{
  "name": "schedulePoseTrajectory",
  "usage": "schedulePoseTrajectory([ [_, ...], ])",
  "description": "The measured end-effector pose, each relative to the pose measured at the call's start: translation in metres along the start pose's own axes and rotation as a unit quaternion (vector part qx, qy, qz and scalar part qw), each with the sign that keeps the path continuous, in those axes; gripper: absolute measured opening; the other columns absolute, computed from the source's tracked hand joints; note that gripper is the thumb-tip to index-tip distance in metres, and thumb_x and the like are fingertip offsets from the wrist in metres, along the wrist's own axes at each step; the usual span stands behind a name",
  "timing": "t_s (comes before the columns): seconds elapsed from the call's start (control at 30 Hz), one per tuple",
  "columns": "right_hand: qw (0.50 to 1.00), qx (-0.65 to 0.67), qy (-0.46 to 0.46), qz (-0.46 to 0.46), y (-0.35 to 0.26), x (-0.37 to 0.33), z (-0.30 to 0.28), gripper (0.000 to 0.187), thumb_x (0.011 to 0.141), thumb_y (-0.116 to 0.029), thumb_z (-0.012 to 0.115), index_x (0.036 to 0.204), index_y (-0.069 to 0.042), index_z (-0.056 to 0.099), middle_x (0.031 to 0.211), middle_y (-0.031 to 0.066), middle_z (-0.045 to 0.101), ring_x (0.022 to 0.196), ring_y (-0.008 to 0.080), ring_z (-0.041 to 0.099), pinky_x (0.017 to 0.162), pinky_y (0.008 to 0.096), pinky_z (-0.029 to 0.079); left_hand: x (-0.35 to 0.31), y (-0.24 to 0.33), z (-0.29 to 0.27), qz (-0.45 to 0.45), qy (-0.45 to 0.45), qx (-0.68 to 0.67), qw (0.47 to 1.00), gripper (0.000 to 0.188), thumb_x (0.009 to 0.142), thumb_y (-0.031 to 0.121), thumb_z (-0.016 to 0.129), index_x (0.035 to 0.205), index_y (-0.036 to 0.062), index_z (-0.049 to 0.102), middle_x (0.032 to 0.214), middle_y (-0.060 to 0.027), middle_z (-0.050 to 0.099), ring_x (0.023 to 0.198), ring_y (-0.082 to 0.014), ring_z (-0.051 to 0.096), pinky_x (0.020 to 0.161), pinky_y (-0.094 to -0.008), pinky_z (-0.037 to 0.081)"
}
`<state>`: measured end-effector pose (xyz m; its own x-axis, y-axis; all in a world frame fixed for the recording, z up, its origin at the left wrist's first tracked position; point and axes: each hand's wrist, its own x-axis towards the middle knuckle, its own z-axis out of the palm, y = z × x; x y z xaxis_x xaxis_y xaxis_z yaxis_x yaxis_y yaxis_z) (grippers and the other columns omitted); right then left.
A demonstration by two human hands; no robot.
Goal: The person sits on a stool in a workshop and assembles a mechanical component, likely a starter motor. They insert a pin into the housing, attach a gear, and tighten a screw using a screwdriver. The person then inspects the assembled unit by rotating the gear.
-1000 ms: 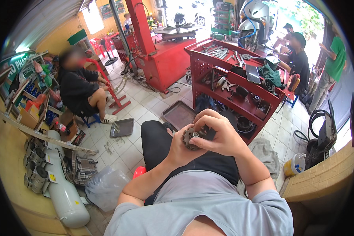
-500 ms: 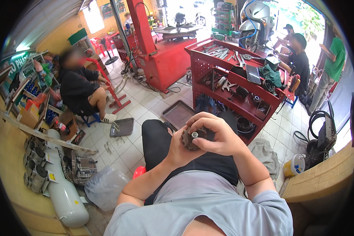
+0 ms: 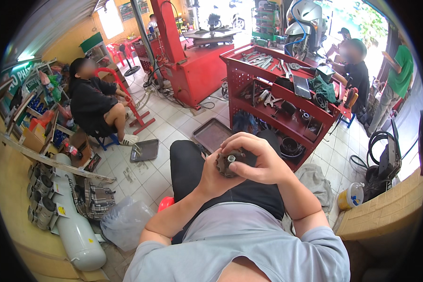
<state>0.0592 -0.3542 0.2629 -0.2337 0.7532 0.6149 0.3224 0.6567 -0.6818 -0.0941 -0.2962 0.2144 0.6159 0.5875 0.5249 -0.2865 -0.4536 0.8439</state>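
Above my lap, both hands are closed around a dark, rusty toothed metal part [image 3: 223, 169] that resembles a small sprocket. From its centre sticks a shiny bolt-like piece [image 3: 231, 159]. My left hand [image 3: 215, 181] wraps the part from the left and below. Over the top and right side curl the fingers of my right hand [image 3: 261, 160], with its thumb close beside the bright centre piece. Whether that thumb touches the piece I cannot tell. My fingers cover much of the part's right side and underside.
Beyond my knees a brown metal tray [image 3: 214, 134] lies on the tiled floor, with a smaller tray [image 3: 144, 151] to its left. A red tool cart [image 3: 277, 120] stands ahead right. One person [image 3: 94, 101] sits at left; others are at far right.
Both hands keep their hold on the toothed part. The part and its centre piece have shifted slightly, and my right thumb has moved a little. The whole view has shifted slightly.
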Motion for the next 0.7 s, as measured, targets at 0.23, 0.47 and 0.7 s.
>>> schedulePoseTrajectory([
  [0.23, 1.0, 0.007, 0.0, 0.005, 0.003, -0.001, -0.001, 0.023, 0.077, -0.013, 0.07, 0.091, -0.001, 0.057, 0.102, 0.0139, 0.062, 0.095, 0.0229, 0.061, 0.083, 0.0337, 0.048, -0.001, -0.001, 0.001, -0.001, 0.0, -0.003, 1.0, 0.044, 0.066, 0.01, 0.08, 0.101, 0.0007, 0.056, 0.091, -0.0044, 0.062, 0.082, -0.0111, 0.061, 0.072, -0.0256, 0.05],
  [0.47, 0.999, 0.03, 0.019, 0.041, -0.008, -0.001, 0.002, 0.019, 0.078, -0.012, 0.067, 0.09, 0.001, 0.058, 0.102, 0.015, 0.062, 0.094, 0.0246, 0.062, 0.083, 0.0346, 0.048, -0.004, 0.0, -0.001, -0.037, -0.002, -0.008, 0.999, 0.048, 0.061, 0.009, 0.083, 0.099, 0.0033, 0.054, 0.092, -0.0026, 0.06, 0.083, -0.0095, 0.057, 0.073, -0.0248, 0.048],
  [0.7, 1.0, 0.005, 0.001, -0.023, 0.001, 0.0, 0.0, 0.021, 0.077, -0.013, 0.069, 0.087, -0.001, 0.056, 0.101, 0.0149, 0.062, 0.094, 0.0241, 0.062, 0.083, 0.0334, 0.048, -0.001, 0.005, 0.001, -0.002, 0.009, -0.006, 1.0, 0.044, 0.065, 0.009, 0.08, 0.101, 0.0009, 0.056, 0.091, -0.0043, 0.062, 0.082, -0.0108, 0.061, 0.072, -0.0257, 0.05],
])
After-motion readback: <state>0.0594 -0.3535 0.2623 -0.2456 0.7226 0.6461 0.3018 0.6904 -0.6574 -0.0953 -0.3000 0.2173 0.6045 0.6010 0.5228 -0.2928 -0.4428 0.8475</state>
